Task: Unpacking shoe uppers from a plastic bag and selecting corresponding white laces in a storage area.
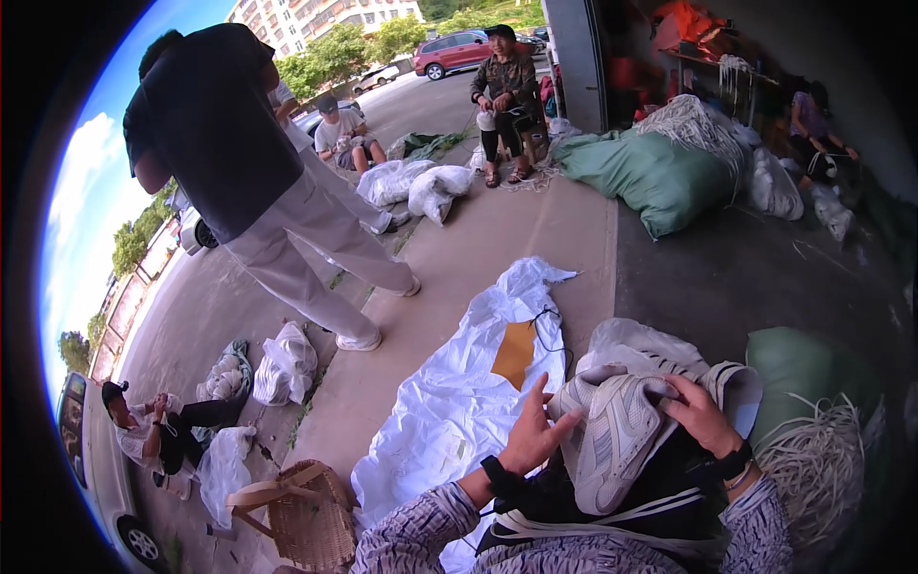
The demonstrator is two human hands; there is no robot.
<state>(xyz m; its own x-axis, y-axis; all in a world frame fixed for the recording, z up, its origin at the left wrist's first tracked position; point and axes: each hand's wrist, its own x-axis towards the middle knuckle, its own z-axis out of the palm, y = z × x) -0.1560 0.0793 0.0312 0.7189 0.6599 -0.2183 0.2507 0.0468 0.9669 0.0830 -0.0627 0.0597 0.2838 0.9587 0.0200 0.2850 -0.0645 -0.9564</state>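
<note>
A light grey and white sneaker upper [612,445] lies over my lap, its toe end pointing down towards me. My right hand [703,413] is closed on its upper right edge, fingers bent over the material. At its left side, my left hand [535,432] is open, thumb and forefinger apart, the thumb close against the upper. Whether that thumb touches it I cannot tell. More pale shoe material and a clear plastic bag [636,342] are bunched just beyond. Black cloth with white stripes [612,521] covers my lap beneath.
A white sheet [449,383] with a yellow-brown patch is spread ahead-left, near a wicker basket [311,512]. Green sacks [660,167] and bundles of white laces [813,450] lie to the right. A person stands at left [206,124]; several others sit around, among white bags [287,364].
</note>
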